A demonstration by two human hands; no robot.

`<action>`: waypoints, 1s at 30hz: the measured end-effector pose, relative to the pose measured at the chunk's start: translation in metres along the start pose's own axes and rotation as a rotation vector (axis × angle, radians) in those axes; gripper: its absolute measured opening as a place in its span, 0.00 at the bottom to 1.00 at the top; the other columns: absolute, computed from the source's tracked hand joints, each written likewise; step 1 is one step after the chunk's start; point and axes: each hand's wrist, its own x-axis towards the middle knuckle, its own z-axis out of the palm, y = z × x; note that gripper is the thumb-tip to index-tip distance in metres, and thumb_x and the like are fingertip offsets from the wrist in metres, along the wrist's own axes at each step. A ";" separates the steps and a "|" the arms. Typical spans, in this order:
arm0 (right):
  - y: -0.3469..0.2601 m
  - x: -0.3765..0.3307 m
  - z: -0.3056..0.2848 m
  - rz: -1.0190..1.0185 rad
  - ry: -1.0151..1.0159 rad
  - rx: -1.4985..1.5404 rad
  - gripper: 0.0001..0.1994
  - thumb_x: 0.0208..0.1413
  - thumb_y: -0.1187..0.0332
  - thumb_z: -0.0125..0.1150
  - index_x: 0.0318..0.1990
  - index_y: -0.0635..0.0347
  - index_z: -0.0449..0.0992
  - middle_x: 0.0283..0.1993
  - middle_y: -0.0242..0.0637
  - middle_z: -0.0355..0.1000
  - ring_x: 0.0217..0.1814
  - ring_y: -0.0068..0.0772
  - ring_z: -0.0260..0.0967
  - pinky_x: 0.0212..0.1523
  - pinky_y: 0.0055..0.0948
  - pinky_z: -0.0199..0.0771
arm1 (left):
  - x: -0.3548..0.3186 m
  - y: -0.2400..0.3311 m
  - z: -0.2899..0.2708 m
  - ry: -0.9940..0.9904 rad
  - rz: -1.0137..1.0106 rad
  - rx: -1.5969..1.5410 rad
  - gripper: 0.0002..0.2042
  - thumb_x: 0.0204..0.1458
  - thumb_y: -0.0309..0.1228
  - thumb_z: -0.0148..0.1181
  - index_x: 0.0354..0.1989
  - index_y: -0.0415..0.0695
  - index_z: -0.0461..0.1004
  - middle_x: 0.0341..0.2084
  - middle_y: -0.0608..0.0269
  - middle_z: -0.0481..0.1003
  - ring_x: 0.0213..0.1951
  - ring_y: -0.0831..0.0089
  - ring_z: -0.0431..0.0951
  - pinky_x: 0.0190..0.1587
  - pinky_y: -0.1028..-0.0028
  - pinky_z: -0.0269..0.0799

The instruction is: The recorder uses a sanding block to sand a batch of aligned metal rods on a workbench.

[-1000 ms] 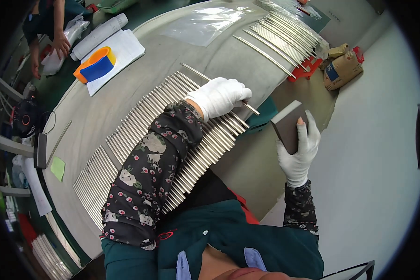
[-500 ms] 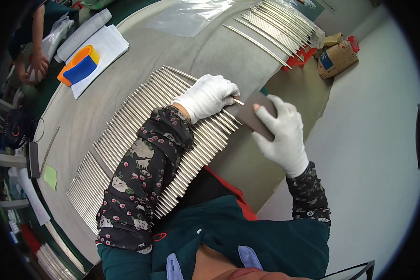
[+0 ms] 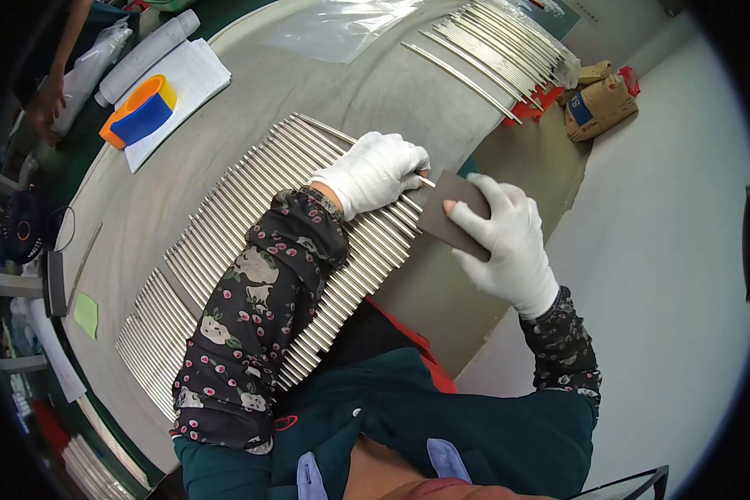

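Head view: at frame centre, your gloved left hand (image 3: 375, 171) pinches a thin metal rod (image 3: 423, 180) above the row of rods (image 3: 250, 217); your right hand (image 3: 508, 242) grips a dark sanding pad (image 3: 452, 218) against its tip.

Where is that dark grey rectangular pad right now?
In the head view, the dark grey rectangular pad sits right of centre, gripped in the white-gloved right hand, touching a thin metal rod's tip held by the left hand.

table: grey worktop (image 3: 225, 158) | floor: pale, smooth (image 3: 667, 250) | light: even
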 end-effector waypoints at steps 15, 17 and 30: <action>0.003 0.000 0.003 -0.011 -0.004 -0.016 0.24 0.35 0.65 0.69 0.46 0.50 0.75 0.53 0.47 0.66 0.50 0.47 0.65 0.47 0.42 0.65 | -0.001 0.001 0.000 -0.026 -0.021 0.074 0.07 0.52 0.35 0.58 0.36 0.48 0.76 0.30 0.59 0.77 0.39 0.59 0.77 0.42 0.63 0.72; 0.034 0.003 0.003 0.292 0.065 -0.440 0.23 0.35 0.66 0.69 0.45 0.50 0.75 0.53 0.48 0.66 0.50 0.49 0.64 0.48 0.42 0.65 | -0.001 0.003 0.000 0.006 0.017 0.092 0.06 0.52 0.35 0.58 0.35 0.48 0.76 0.29 0.59 0.77 0.38 0.59 0.77 0.42 0.62 0.71; 0.012 -0.003 0.007 -0.017 0.038 -0.052 0.26 0.34 0.66 0.69 0.48 0.49 0.75 0.55 0.46 0.65 0.48 0.49 0.65 0.46 0.42 0.66 | 0.002 0.002 -0.001 -0.047 -0.003 0.080 0.07 0.55 0.35 0.55 0.33 0.48 0.77 0.29 0.59 0.77 0.38 0.58 0.77 0.42 0.61 0.71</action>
